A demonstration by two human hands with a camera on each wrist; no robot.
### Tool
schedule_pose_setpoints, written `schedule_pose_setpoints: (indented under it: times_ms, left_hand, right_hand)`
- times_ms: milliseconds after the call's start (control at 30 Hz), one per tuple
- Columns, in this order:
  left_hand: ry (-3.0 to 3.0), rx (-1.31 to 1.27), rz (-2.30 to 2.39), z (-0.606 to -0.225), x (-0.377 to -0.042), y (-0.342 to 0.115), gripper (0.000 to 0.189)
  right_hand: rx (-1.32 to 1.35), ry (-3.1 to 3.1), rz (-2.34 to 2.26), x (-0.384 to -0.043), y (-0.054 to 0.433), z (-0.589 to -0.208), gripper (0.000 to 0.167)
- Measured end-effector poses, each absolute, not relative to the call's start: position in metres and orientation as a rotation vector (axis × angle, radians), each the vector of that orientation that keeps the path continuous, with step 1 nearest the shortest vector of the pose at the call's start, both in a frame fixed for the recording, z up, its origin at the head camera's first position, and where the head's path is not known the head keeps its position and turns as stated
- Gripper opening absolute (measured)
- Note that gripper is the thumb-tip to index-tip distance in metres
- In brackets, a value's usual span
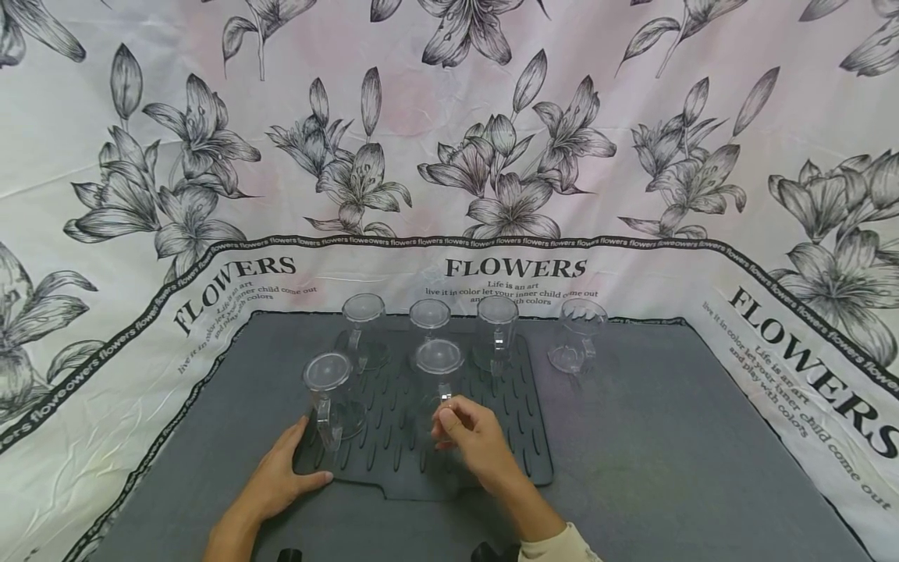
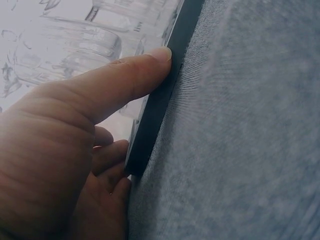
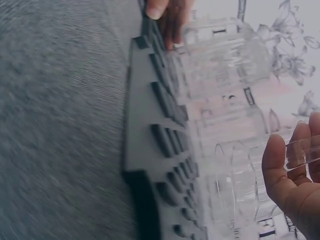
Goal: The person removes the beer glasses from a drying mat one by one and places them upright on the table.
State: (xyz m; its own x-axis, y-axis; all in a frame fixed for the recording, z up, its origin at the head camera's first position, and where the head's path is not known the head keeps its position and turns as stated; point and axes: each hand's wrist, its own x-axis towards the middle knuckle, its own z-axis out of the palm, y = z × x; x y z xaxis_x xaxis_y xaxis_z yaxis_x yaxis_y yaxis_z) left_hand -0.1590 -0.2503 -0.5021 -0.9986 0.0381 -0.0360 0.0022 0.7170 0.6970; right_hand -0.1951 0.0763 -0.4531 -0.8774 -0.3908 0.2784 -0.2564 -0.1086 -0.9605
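Observation:
My right hand [image 1: 472, 437] pinches the handle of a clear glass mug [image 1: 438, 359] over the middle of a dark ridged drying mat [image 1: 393, 492]. That mug is upside down, base up; in the right wrist view its rim [image 3: 225, 187] is close to the ridges, and I cannot tell whether it touches them. At the mat's front left corner rests my left hand [image 1: 279, 472]. Its thumb [image 2: 125, 80] lies straight against the front edge, while the other fingers lie along the left side. Just beyond that hand stands another overturned glass mug [image 1: 328, 373].
Along the back of the mat stand a left mug [image 1: 364, 310], a middle mug [image 1: 430, 314] and a right mug [image 1: 497, 311]. One more glass mug [image 1: 581, 320] is on the grey tabletop [image 1: 667, 437], right of the mat. A flower-printed cloth [image 1: 393, 273] rises behind.

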Motion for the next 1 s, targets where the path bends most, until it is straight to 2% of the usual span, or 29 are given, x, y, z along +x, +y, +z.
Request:
schedule_pose_setpoints:
  times_ms: [1000]
  left_hand:
    - [2.857,0.022,1.146,-0.500,-0.159,-0.249,0.113]
  right_hand:
    - [-0.985,2.258,-2.293,-0.175,0.139,-0.392,0.013]
